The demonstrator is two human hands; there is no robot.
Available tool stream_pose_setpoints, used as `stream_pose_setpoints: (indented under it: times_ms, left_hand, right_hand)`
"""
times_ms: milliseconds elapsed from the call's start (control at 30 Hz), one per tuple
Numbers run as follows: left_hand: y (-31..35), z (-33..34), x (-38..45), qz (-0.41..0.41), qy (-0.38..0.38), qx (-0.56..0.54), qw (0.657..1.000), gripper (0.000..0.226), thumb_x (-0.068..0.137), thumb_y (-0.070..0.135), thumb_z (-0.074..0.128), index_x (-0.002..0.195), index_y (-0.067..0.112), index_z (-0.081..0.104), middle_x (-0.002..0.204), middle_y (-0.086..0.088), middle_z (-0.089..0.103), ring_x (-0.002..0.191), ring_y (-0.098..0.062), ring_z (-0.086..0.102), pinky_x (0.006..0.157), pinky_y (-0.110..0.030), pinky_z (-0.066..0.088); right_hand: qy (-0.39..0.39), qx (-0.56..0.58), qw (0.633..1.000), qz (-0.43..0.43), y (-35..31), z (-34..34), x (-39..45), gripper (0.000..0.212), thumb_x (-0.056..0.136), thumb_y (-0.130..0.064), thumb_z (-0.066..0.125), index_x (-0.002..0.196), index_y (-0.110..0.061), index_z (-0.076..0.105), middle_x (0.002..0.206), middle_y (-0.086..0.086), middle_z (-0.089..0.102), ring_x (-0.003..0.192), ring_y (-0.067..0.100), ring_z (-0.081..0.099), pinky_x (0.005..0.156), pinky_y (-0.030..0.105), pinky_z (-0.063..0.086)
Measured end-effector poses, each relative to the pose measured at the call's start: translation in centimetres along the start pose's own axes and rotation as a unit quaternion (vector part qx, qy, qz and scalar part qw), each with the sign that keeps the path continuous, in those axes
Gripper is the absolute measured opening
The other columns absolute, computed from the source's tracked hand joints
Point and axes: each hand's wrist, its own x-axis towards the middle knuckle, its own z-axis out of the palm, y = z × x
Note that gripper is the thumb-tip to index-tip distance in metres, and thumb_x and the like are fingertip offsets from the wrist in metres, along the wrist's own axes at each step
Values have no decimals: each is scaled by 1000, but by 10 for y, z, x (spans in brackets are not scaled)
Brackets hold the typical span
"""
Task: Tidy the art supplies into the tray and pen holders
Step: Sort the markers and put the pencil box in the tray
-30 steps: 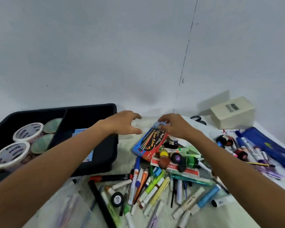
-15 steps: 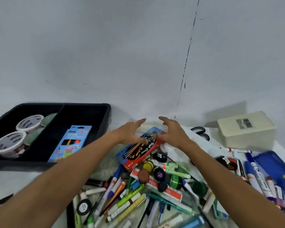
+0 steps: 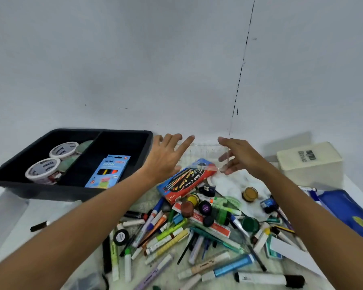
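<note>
Both hands raised, fingers spread, over a heap of art supplies.

Nearest, below both forearms, lies the pile of markers (image 3: 172, 237) and paint pots (image 3: 204, 207). Just under and between the hands sits the red brush box (image 3: 187, 181), tilted. The left hand (image 3: 166, 158) is wide open and holds nothing; the right hand (image 3: 237, 155) is loosely open, its fingertips at a clear plastic holder (image 3: 203, 151) between the hands — whether it grips it I cannot tell. Left of the left hand stands the tray (image 3: 143, 155) with two tubs (image 3: 43, 169) and a blue pencil box (image 3: 108, 171).
</note>
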Motion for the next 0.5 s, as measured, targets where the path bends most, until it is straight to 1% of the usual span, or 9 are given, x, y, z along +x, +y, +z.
stream_pose_setpoints:
  times_ms: [67, 100, 167, 200, 267, 333, 367, 433, 500]
  left_hand:
    - [8, -11, -7, -1, 2, 7, 1000, 87, 53, 28, 84, 133, 10, 54, 109, -15, 61, 89, -31, 59, 74, -44, 46]
    - [12, -17, -12, -3, -7, 5, 1000, 84, 54, 31, 84, 131, 10, 56, 108, -15, 61, 88, -31, 59, 74, -44, 46]
    - [21, -26, -21, -13, -25, -11, 1000, 82, 60, 38, 83, 132, 12, 54, 110, -15, 60, 90, -31, 58, 75, -43, 45]
    - [27, -31, -26, -15, -29, -26, 999, 81, 63, 41, 82, 133, 12, 53, 111, -16, 59, 91, -32, 58, 76, -44, 45]
    - [40, -39, -37, -8, -35, -72, 997, 79, 67, 44, 79, 134, 11, 53, 111, -18, 58, 93, -35, 57, 75, -44, 45]
    - [57, -46, -47, -1, -51, -131, 990, 81, 67, 43, 78, 137, 11, 50, 111, -19, 55, 95, -35, 54, 75, -43, 46]
    - [66, -49, -52, 7, -56, -153, 987, 82, 68, 44, 76, 139, 11, 49, 110, -18, 54, 95, -34, 52, 74, -43, 47]
    - [83, -54, -63, 33, -61, -184, 981, 82, 72, 49, 74, 139, 9, 48, 108, -18, 54, 94, -33, 51, 76, -44, 48]
    - [98, -57, -75, 59, -75, -210, 973, 84, 71, 50, 75, 137, 5, 50, 108, -19, 55, 97, -33, 52, 82, -44, 48]
  right_hand:
    - [1, -14, 1000, 5, -1, 4, -20, 54, 88, -59, 55, 123, -18, 53, 97, 22, 66, 70, 40, 68, 65, 43, 60]
    - [17, -38, 999, -3, 1, 7, -30, 57, 89, -61, 51, 127, -19, 51, 104, 19, 66, 76, 39, 70, 70, 45, 60]
    - [87, -125, 987, -59, 10, 13, -47, 64, 89, -62, 50, 140, -24, 42, 127, 11, 59, 105, 31, 63, 92, 47, 52]
    - [122, -173, 972, -106, 17, 18, -59, 66, 89, -59, 53, 144, -25, 37, 136, 8, 52, 119, 27, 54, 101, 44, 45]
    - [152, -265, 928, -212, 30, 31, -86, 68, 89, -48, 61, 146, -22, 35, 143, 6, 44, 132, 23, 40, 108, 37, 34]
    - [140, -340, 882, -295, 44, 42, -110, 67, 86, -41, 65, 143, -15, 42, 142, 11, 44, 133, 27, 38, 110, 45, 34]
    - [137, -376, 858, -322, 54, 46, -122, 67, 85, -43, 63, 141, -13, 45, 141, 13, 46, 134, 31, 39, 109, 52, 34]
    - [134, -453, 816, -332, 72, 48, -144, 71, 84, -56, 51, 140, -13, 48, 141, 14, 48, 135, 36, 39, 111, 61, 27]
    - [127, -515, 787, -316, 89, 43, -162, 76, 82, -65, 45, 138, -14, 51, 139, 14, 52, 134, 35, 42, 112, 65, 20]
